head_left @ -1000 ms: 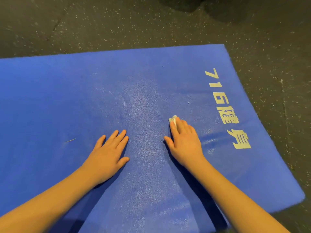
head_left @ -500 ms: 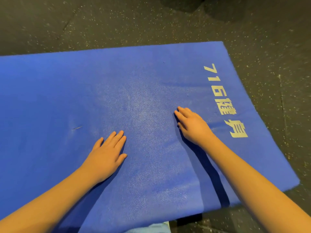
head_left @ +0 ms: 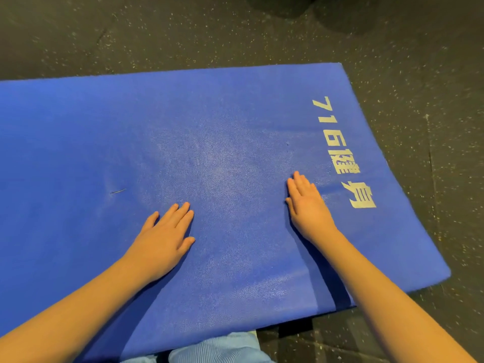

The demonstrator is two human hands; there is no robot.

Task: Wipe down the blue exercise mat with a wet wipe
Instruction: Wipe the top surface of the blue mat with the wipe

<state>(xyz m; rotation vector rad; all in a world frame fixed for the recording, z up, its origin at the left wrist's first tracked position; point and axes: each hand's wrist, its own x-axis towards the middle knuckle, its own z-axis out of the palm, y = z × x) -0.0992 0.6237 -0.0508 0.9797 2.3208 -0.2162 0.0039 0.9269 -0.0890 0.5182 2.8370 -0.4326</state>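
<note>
Blue mat held flat near its right edge.
Left hand spread as brace; right hand pressed flat, fingers straight, wipe unseen.

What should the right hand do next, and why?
Probably slide the right hand across the pale printed lettering on the blue foam exercise mat: the shiny patch lies between it and the left hand, while the lettering looks duller.

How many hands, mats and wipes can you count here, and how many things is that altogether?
Hands: 2, the left hand and the right hand, both flat on the mat
Blue mat: 1
Wipes showing: 0
Total: 3
</note>
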